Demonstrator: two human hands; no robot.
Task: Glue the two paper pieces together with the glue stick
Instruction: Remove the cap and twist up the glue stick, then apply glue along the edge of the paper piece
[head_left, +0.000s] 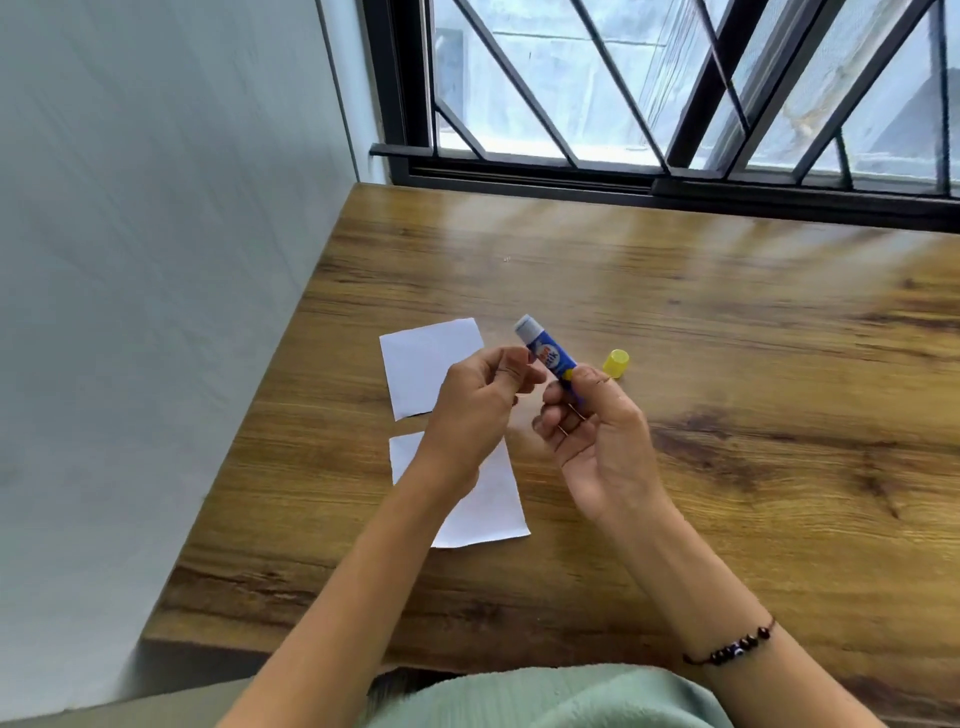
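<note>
**A:** Where is the glue stick?

**B:** The right hand (592, 426) grips the glue stick (548, 351) by its lower end, thumb and fingers curled round the blue barrel. The stick tilts toward 11 o'clock, its uncapped white tip uppermost, held above the bench (727, 364).

**A:** And the cap?

**B:** The yellow cap (616, 362) lies on the bench just beside the right hand, at about 2 o'clock from it, apart from the stick.

**A:** What is the left hand doing?

**B:** The left hand (480, 400) is raised at 9 o'clock from the stick, fingers loosely curled, the fingertips close to the barrel. I cannot tell whether they touch it; it holds nothing that I can see.

**A:** The paper pieces?

**B:** Two white pieces lie flat on the bench, apart from each other. The far paper piece (421, 364) sits at 10 o'clock from the left hand, partly hidden by it. The near paper piece (488, 509) lies at 6 o'clock from the far one, under the left wrist and forearm, which cover part of it.

**A:** Anything else?

**B:** A beaded bracelet (732, 647) circles the right wrist. A barred window (675, 88) stands at 12 o'clock beyond the bench, and a pale wall (156, 260) runs along the bench's left edge.
</note>
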